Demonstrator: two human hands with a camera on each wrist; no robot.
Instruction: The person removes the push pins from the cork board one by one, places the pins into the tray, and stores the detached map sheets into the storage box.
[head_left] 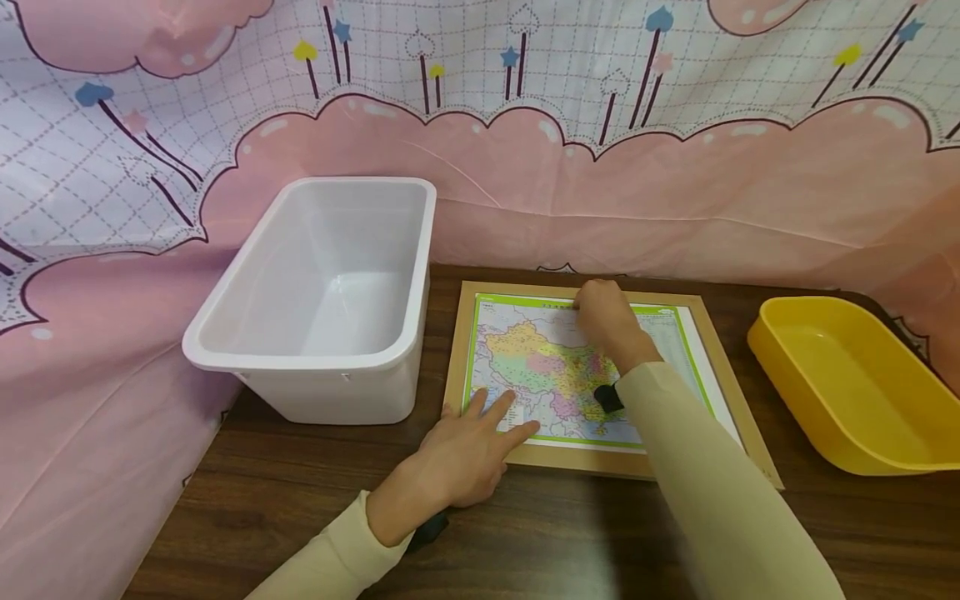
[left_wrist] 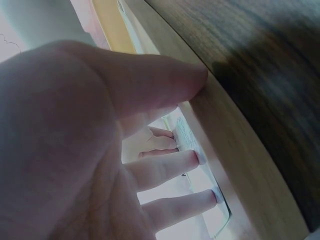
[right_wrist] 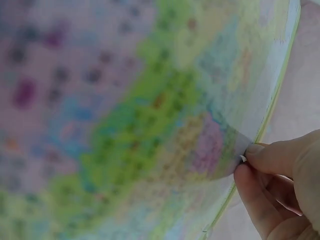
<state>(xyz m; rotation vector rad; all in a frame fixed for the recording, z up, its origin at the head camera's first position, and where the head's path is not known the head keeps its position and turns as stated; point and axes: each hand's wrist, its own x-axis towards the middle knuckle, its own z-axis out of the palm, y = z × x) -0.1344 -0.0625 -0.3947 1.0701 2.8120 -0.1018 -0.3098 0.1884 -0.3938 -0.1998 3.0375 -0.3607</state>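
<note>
— What are the hands doing right now?

— The left hand [head_left: 468, 454] lies flat, fingers straight, pressing the near left corner of the framed map [head_left: 555, 367], with the fingertips [left_wrist: 200, 157] on the printed sheet just inside the wooden border. The right hand [head_left: 609, 321] is curled at the far edge, thumb and finger pinching a bit of the map sheet [right_wrist: 239, 150] near its green margin.

— So which step is this?

— I'd judge a piece or edge of the map is being picked loose while the frame is held steady. The next move would call for a clean lift without dragging the board.

— And around it?

— The frame lies on the dark tabletop [head_left: 300, 500], between a white tub [head_left: 322, 292] on the left and a yellow tray [head_left: 847, 383] on the right, well apart.
</note>
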